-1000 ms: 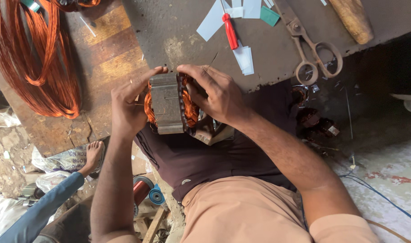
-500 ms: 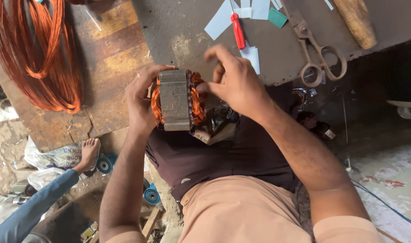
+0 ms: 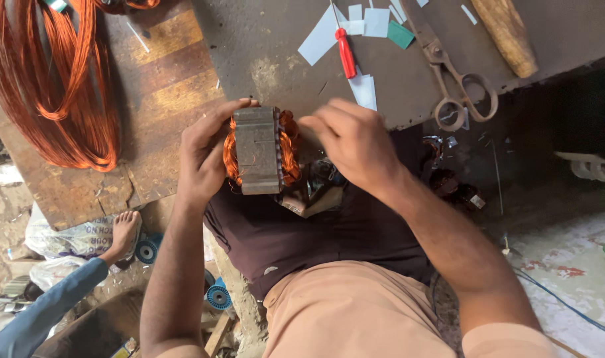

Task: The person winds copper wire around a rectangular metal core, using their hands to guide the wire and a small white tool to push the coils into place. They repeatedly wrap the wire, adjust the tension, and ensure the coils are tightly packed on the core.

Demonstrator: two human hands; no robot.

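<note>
A coil of copper wire [image 3: 51, 86] lies at far left on the wooden surface [image 3: 163, 86]. The left hand [image 3: 206, 156] grips a grey motor stator [image 3: 259, 151] wound with copper. Beside it, the right hand [image 3: 352, 149] pinches its fingers closed at the winding. Pale paper slips [image 3: 322, 36], a red screwdriver [image 3: 346, 54] and scissors [image 3: 458, 79] lie beyond.

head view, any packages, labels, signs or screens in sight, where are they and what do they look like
Printed bag: lower left, beside a bare foot; crumpled white plastic with dark print.
Small box: bottom edge left; yellow and dark, mostly cut off.
Label: right of the right hand, on dark clutter; small pale tag.
No signs or screens.
The left hand holds a metal stator with copper windings; it bears no label.
</note>
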